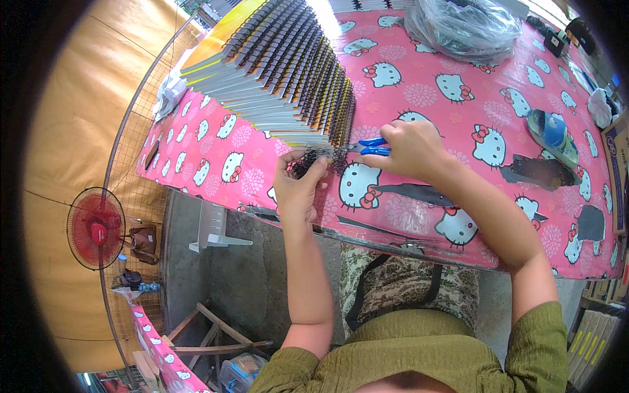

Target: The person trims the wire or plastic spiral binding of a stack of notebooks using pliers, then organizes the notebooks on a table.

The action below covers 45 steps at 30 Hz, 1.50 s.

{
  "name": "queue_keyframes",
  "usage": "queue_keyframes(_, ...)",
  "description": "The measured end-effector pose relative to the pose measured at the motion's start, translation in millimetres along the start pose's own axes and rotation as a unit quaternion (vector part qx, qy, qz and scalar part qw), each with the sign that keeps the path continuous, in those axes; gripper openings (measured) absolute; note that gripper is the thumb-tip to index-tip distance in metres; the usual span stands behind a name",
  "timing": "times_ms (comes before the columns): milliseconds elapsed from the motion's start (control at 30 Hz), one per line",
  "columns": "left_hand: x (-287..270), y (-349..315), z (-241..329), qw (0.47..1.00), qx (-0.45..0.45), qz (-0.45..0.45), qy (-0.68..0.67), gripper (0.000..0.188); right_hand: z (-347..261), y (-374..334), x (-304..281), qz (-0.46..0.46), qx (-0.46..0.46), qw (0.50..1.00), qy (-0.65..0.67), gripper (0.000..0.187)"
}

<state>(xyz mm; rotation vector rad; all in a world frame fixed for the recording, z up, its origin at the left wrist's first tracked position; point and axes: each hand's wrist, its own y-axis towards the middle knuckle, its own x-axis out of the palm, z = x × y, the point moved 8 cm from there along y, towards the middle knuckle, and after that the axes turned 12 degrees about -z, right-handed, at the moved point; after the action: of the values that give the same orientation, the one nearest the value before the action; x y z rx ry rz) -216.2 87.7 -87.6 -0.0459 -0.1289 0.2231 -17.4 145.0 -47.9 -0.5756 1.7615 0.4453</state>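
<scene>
The left hand (299,185) is closed on the near end of a black wire spiral binding (319,159), fingers curled over its top, at the near edge of the bench (419,98). The right hand (409,149) is clenched around a pair of blue-handled pliers (368,147), whose tip points left and meets the spiral just beside the left fingertips. The spiral belongs to the nearest book in a long fanned row of spiral-bound notebooks (282,72), which runs from the hands away toward the far left corner of the bench, spines up and pages splayed leftward. The bench wears a pink cloth printed with white cartoon cats. A crumpled clear plastic bag (462,27) lies at the far side, and a blue sandal (552,134) rests well to the right. A red fan (96,228) stands on the floor to the left.
</scene>
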Motion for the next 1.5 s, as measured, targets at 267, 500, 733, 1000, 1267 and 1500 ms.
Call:
queue_keyframes(267, 17.8, -5.3, 0.6, 0.999, 0.019, 0.023, -0.021, 0.057, 0.6, -1.6, 3.0, 0.109, -0.046, 0.993, 0.001, 0.068)
queue_keyframes(500, 3.3, -1.5, -8.2, 0.999, 0.020, 0.019, -0.022, 0.060, 2.8, -8.0, 2.5, 0.128, -0.048, 0.990, -0.036, 0.065)
queue_keyframes(733, 13.5, -3.8, -11.8, 0.999, 0.029, 0.028, -0.014, 0.058, -0.4, 7.8, 10.6, -0.006, 0.001, 1.000, -0.004, 0.060)
queue_keyframes(1000, 13.0, -7.3, -16.5, 1.000, 0.015, 0.025, -0.012, 0.059, 6.2, -14.1, 3.1, 0.177, -0.084, 0.977, -0.080, 0.062)
queue_keyframes(1267, 15.1, -4.5, -19.4, 1.000, 0.026, 0.002, 0.008, 0.059, 3.2, -3.6, 14.6, -0.045, 0.016, 0.999, -0.006, 0.060)
queue_keyframes(1500, 18.8, -3.7, -21.2, 0.999, 0.033, 0.005, 0.021, 0.059, 3.2, -8.7, 5.9, 0.137, -0.058, 0.985, -0.088, 0.060)
